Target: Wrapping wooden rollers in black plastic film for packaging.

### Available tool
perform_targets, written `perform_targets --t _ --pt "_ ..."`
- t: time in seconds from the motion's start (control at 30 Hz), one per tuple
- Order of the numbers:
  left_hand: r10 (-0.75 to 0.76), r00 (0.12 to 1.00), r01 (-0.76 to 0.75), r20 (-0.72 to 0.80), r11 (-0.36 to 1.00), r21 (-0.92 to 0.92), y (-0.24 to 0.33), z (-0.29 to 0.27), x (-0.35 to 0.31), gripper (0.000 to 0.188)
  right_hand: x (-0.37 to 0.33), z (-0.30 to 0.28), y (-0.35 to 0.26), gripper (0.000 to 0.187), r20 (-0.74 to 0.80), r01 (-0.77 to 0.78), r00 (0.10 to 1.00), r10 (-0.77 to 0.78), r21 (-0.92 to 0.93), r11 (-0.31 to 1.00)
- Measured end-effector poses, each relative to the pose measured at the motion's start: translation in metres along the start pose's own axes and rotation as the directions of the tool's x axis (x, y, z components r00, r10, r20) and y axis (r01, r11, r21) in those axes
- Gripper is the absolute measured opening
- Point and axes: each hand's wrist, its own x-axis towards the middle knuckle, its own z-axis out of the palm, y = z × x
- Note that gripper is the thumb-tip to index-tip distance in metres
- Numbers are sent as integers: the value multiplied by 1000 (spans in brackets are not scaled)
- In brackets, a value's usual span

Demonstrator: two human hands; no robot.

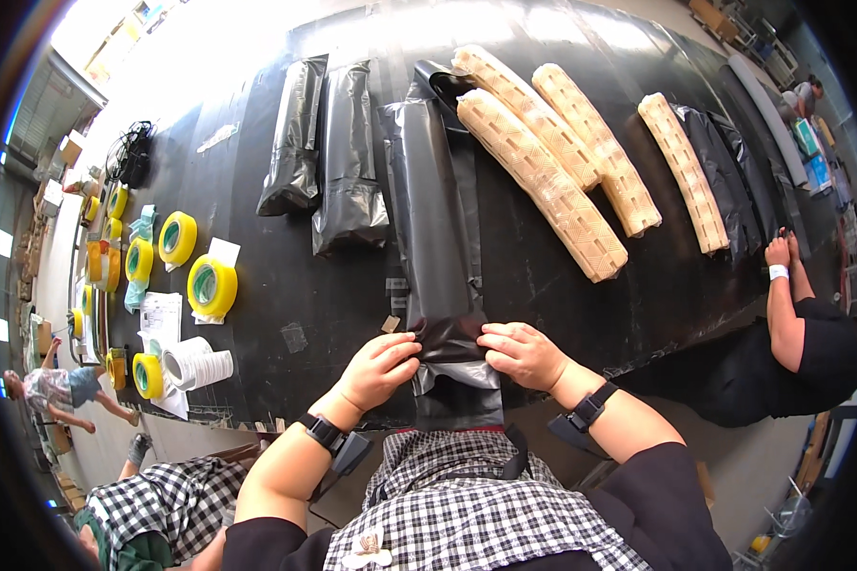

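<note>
A long black plastic mailing bag (427, 209) lies in front of me, its near end hanging over the table edge toward my apron. My left hand (381, 369) pinches the left side of the bag near its mouth. On the opposite side, my right hand (524, 356) grips the bag with closed fingers. Between both hands the plastic is creased, and a greyish flap (457, 377) shows below. The bag looks filled with something long, but its contents are hidden.
Two wrapped black parcels (350, 162) lie to the left. Several beige patterned rolls (543, 181) rest on the right. Yellow tape rolls (212, 288), a white label roll (197, 364) and papers (161, 314) sit at the left edge. A co-worker (809, 352) works at far right; another person (152, 504) is at lower left.
</note>
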Motion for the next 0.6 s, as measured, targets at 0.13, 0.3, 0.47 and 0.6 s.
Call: perform_targets --t 0.13,0.3,0.47,0.6 --pt "-101 969 93 -226 995 -43 12 0 11 19 19 0 -9 8 -82 33 996 -24 107 994" --pt "-279 957 236 -75 905 -355 25 -6 16 26 9 2 -21 21 -113 -235 916 384 625 745" --pt "-627 775 424 -78 608 -671 82 -5 5 15 -19 -9 -77 7 162 -500 787 596 732 462" --pt "-838 542 585 62 323 -744 97 10 9 10 -9 -8 -109 10 -4 -484 631 776 780 397"
